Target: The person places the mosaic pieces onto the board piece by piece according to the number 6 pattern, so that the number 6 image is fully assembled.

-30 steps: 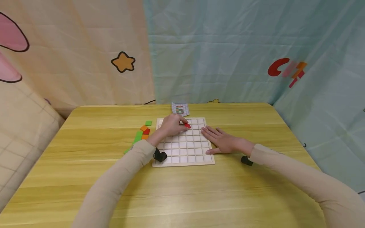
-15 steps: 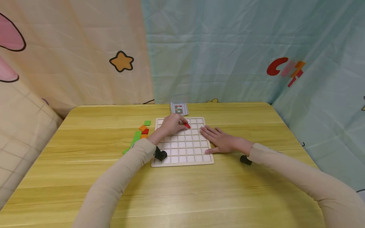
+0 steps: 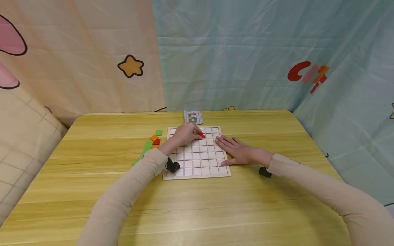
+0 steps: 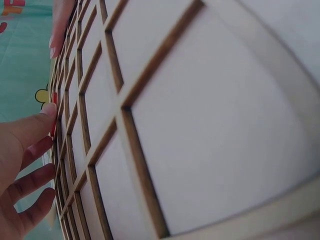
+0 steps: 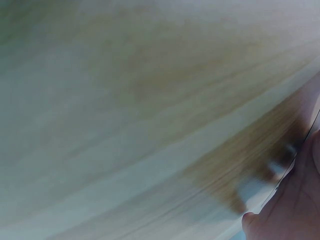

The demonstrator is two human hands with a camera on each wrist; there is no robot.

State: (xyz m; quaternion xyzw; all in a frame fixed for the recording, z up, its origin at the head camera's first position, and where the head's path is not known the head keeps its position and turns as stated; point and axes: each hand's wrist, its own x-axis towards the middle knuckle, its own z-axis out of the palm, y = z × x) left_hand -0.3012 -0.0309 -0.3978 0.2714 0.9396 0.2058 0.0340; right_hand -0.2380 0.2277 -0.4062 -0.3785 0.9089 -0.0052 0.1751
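My left hand (image 3: 184, 134) reaches over the far part of a white board with a wooden grid (image 3: 197, 177). Its thumb and forefinger pinch a small red tile (image 3: 202, 136) at one of the far cells. In the left wrist view the left hand's thumb (image 4: 35, 125) lies against the red tile's edge (image 4: 53, 129), low at the grid. My right hand (image 3: 238, 152) rests with straight, spread fingers on the board's right edge. The right wrist view catches only part of the right hand (image 5: 287, 210), at the lower right corner.
Left of the board lie loose tiles: green (image 3: 158, 132), orange (image 3: 154, 137) and red (image 3: 157, 141), the nearest ones partly behind my left sleeve. Behind the board stands a small pattern card (image 3: 193, 117). Curtains (image 3: 234, 68) hang past the table's far edge.
The red tile looks slightly flatter between the left fingers than before. Both hands stay in nearly the same place; the whole view has shifted a little.
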